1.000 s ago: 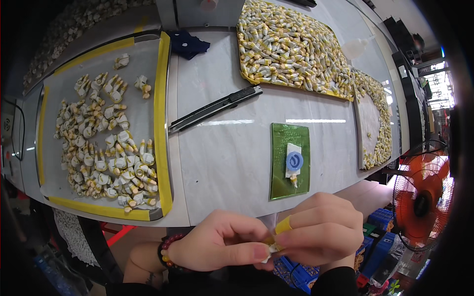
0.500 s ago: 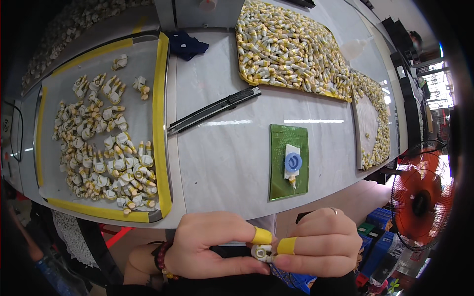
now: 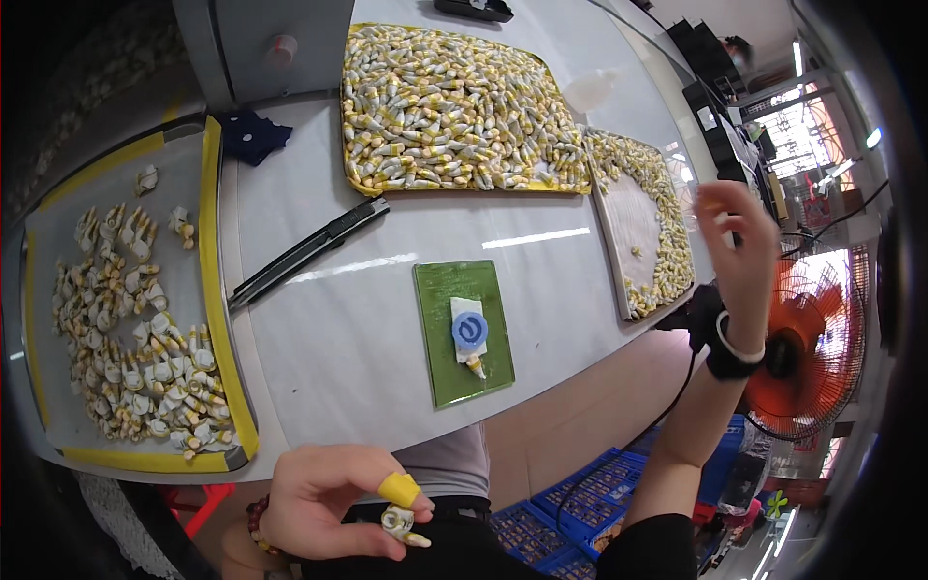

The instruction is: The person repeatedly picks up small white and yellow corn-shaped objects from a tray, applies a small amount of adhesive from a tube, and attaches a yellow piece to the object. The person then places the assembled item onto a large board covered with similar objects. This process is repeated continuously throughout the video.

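At the near edge, my left hand [image 3: 333, 498] pinches a small white piece with a round hollow and a pale, yellow-banded tip [image 3: 398, 523] between thumb and a finger wrapped in yellow tape. My right hand [image 3: 739, 242] is raised at the right, beside the smaller tray [image 3: 616, 266] of yellow-banded cones. Its fingers are slightly blurred and curve apart from the thumb, with nothing visible between them. On the table ahead lies a green mat [image 3: 435, 338]; on it are a white pad, a round blue disc [image 3: 470, 331] and one small cone [image 3: 477, 367].
A yellow-taped tray [image 3: 209, 242] at the left bears many white pieces like the held one. A larger tray [image 3: 464, 189] heaped with cones lies at the back. A black utility knife [image 3: 309, 253] rests between them. An orange fan [image 3: 807, 358] and blue crates [image 3: 590, 488] stand right.
My right hand has left the small piece and swung up and right toward the smaller tray. My left hand still pinches the piece. The view has turned right.
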Available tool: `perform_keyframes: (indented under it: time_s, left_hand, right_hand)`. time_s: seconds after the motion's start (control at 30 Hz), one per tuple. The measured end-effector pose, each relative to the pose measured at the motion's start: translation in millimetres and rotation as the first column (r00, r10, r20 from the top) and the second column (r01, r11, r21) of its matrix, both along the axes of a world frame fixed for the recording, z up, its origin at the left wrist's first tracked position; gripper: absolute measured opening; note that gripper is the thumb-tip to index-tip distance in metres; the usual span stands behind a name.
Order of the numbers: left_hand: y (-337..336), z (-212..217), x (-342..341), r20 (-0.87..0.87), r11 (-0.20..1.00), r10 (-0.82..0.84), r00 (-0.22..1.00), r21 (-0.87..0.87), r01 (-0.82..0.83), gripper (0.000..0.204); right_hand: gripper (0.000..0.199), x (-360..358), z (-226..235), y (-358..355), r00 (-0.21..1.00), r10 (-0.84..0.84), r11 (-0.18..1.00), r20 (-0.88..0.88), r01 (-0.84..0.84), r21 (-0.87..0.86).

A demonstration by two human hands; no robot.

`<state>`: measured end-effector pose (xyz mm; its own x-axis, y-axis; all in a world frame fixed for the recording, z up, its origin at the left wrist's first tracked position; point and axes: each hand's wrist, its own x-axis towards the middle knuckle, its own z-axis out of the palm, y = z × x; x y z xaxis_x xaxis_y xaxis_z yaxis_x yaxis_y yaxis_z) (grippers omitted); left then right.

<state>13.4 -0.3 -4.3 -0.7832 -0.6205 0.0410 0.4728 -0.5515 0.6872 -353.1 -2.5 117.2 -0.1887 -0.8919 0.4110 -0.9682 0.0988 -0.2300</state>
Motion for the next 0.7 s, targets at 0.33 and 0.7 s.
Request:
perform_keyframes:
  time_s: [0.33, 0.7]
  left_hand:
    - [1.6, -6.3, 5.5, -0.126, 0.974, -0.056, 0.99, 0.21, 0.081, 0.037]
    - [-2.5, -7.4, -4.7, -0.223, 0.965, -0.085, 0.971, 0.225, 0.136, 0.04]
  right_hand:
    - [0.011, -67.3, -77.2, 23.2, 0.966, -0.141, 0.904, 0.218, 0.035, 0.426]
    - [0.014, 54.3, -35.3, 24.6, 0.91, 0.217, 0.923, 0.352, -0.309, 0.229]
